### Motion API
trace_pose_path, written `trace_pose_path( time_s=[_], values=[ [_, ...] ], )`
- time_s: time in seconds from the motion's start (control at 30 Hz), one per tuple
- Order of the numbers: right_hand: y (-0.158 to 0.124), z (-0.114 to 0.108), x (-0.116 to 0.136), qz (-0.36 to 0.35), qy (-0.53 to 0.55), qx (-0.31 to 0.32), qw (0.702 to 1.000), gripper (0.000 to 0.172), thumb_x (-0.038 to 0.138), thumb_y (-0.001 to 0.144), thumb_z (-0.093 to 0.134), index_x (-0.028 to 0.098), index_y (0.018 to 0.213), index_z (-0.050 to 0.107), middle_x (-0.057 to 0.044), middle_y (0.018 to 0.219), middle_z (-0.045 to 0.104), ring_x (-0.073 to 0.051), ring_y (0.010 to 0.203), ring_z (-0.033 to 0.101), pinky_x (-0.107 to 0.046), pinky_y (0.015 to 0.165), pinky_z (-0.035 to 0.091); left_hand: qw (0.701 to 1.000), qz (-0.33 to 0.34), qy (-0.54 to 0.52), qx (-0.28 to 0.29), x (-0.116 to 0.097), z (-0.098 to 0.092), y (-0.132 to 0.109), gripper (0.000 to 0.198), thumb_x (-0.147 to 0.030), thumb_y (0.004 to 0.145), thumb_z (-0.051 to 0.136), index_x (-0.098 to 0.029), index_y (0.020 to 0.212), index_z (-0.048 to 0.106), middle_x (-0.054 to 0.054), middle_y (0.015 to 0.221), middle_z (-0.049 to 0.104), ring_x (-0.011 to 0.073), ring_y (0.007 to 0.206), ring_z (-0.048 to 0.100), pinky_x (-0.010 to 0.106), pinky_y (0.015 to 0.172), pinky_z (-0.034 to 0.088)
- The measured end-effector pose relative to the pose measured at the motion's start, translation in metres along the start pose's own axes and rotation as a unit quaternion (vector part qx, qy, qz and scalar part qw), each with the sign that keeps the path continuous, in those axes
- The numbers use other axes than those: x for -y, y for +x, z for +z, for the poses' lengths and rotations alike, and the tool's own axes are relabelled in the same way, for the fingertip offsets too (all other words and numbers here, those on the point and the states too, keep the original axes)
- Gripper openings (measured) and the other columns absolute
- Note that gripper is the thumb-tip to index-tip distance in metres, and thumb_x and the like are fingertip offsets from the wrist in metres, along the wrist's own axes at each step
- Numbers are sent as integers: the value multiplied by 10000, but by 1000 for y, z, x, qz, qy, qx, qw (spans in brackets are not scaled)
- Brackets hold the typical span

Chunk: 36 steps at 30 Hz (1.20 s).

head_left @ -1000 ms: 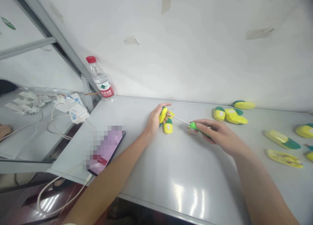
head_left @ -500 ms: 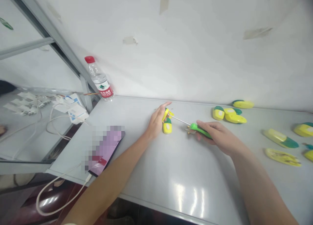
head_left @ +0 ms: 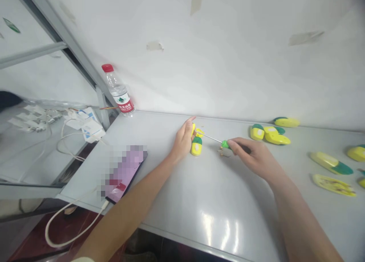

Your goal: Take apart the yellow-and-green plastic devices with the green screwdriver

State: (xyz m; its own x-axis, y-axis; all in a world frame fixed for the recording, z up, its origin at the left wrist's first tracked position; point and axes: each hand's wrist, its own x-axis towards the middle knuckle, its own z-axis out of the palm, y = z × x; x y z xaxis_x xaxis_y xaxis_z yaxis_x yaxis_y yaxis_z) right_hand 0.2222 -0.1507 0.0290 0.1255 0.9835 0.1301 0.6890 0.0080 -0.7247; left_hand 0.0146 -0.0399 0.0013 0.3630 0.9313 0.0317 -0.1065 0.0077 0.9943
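My left hand (head_left: 184, 139) is closed around a small yellow plastic part (head_left: 193, 129), mostly hidden by the fingers. With my right hand (head_left: 253, 155) I grip a screwdriver by its green handle (head_left: 226, 144). The metal shaft (head_left: 211, 137) points left, and its tip is at the yellow part. Just below my left hand lies a yellow-and-green plastic piece (head_left: 196, 146) with a pale oval patch. A yellow open shell (head_left: 200, 132) lies behind the shaft. Below the screwdriver handle are small loose bits (head_left: 224, 152), too small to name.
Several yellow-and-green pieces (head_left: 272, 134) lie at the back right, with more along the right side, including an open yellow shell (head_left: 333, 184). A water bottle (head_left: 122, 96) stands against the wall. A phone (head_left: 128, 174) with a white cable (head_left: 71, 237) lies at the left.
My right hand has turned and its fingers have moved forward on the screwdriver handle, covering more of it. My left hand keeps the yellow part in place. The view has shifted slightly.
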Motion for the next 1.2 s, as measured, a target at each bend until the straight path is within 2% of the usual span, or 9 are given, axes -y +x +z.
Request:
trace_pose_path(
  time_s=[0.17,0.23,0.47,0.57,0.67,0.8,0.9,1.07,1.2],
  values=[
    [-5,-26,-1,114,127,238,956,614,769,946,498,204,789,680,49,501,413,-121,484,348,-290,500,319,998,-8,31,57,-8,7,-13,709,-679,1011,381,-229,1545,508,10,835,496,89,654,453,168,506,443],
    [-7,-31,-6,131,145,283,939,643,788,929,508,195,761,691,42,541,419,-115,508,346,-282,502,301,996,-17,30,85,-11,11,-19,747,-708,992,390,-238,1566,478,3,812,458,108,677,457,173,483,488],
    [-6,-31,-11,109,137,242,954,625,801,877,585,213,666,610,19,611,453,-129,557,370,-294,512,304,996,-39,36,68,-10,17,-23,757,-715,987,382,-236,1569,457,-2,806,442,125,745,464,251,618,636],
    [-4,-26,-5,95,102,192,971,591,790,856,627,220,713,693,18,570,447,-136,549,364,-307,520,323,998,-32,32,41,-4,13,-18,735,-707,993,388,-227,1537,501,8,833,477,117,762,479,286,724,649],
    [-3,-21,-2,73,75,143,984,568,780,856,636,235,881,791,-16,653,583,-164,609,456,-325,590,404,999,-1,43,23,1,9,-13,740,-707,994,390,-203,1518,528,40,920,547,123,804,523,312,806,632],
    [-4,-18,-2,72,69,189,977,617,777,938,505,228,855,775,-45,771,668,-187,689,532,-342,667,458,996,42,82,0,4,5,-9,732,-697,1008,357,-171,1462,586,77,993,626,148,853,585,313,879,580],
    [-4,-16,-5,89,99,211,968,552,742,936,558,229,971,760,-35,796,673,-176,669,550,-330,640,469,992,53,111,-7,7,3,-9,719,-674,1026,317,-161,1441,603,43,840,604,155,802,602,309,870,550],
    [1,-10,-9,59,81,110,989,528,706,843,715,238,1083,756,-103,1139,757,-289,969,669,-401,829,533,995,29,95,-3,13,4,-7,685,-621,1051,285,-162,1480,557,8,767,547,122,659,497,273,727,507],
    [-1,-14,-9,43,50,153,986,510,720,935,574,242,941,752,-74,959,750,-263,881,637,-396,822,514,995,23,101,-2,14,4,-7,690,-644,1040,307,-171,1467,570,64,922,634,153,809,572,277,774,507]
  ],
)
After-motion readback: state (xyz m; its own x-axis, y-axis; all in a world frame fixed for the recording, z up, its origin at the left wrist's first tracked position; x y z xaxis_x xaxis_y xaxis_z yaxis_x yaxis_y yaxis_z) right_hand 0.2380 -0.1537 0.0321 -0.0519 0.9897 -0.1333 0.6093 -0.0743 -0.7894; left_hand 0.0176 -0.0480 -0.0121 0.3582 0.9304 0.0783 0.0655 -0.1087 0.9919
